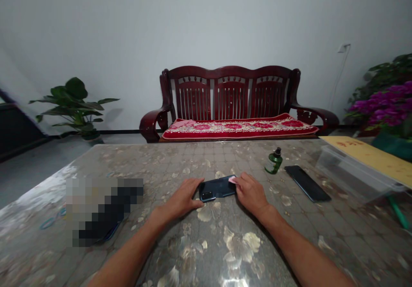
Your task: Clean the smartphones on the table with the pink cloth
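A dark blue smartphone [219,187] lies back side up on the patterned table, its camera block toward the left end. My left hand [185,197] grips that left end between thumb and fingers. Pinched in my right hand [251,192] is a small pink cloth [232,179], pressed against the phone's right end. Most of the cloth is hidden by the fingers. Farther right, a second dark phone [307,184] lies flat, and a green bottle [274,161] with a black cap stands beside it.
A clear plastic box [350,173] with a yellow board [363,149] on top stands at the right. A pixelated dark object [106,214] and blue bands [48,223] lie on the left. Beyond the table [161,158] is a wooden bench [228,92].
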{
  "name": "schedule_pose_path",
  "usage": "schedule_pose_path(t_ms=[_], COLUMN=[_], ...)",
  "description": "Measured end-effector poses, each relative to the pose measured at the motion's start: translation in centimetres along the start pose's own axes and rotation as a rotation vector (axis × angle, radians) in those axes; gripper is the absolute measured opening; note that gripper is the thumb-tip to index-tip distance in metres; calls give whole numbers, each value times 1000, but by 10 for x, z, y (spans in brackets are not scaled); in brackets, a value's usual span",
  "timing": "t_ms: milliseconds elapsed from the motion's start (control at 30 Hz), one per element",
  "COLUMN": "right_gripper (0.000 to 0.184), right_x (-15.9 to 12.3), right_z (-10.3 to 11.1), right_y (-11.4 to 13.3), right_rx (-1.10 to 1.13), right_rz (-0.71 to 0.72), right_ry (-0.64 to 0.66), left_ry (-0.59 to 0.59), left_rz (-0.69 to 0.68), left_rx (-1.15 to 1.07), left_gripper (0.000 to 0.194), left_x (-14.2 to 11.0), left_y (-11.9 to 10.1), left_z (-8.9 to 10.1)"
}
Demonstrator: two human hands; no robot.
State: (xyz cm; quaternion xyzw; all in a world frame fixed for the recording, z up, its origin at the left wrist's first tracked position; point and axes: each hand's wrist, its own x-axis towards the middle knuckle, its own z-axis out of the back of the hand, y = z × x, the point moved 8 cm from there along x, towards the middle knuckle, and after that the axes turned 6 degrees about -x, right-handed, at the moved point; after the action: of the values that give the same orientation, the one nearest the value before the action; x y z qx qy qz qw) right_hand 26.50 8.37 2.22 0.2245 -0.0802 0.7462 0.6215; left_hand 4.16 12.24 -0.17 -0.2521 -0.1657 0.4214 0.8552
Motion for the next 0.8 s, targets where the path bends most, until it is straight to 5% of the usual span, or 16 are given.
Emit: schedule_pose_path(t_ms=[367,600,800], right_gripper=[27,30,30], right_x=[3,17,15], right_z=[-7,-6,-13], right_y=[40,11,44], right_rx=[-9,-138,-28], right_rz=[143,9,176], right_ry=[107,95,136], left_ry=[-145,-147,-169], left_rz=[-25,47,42], left_rx=[-117,-116,-124], left_gripper=[80,83,83], left_x=[0,0,0], left_y=[2,0,0], left_z=[1,2,2])
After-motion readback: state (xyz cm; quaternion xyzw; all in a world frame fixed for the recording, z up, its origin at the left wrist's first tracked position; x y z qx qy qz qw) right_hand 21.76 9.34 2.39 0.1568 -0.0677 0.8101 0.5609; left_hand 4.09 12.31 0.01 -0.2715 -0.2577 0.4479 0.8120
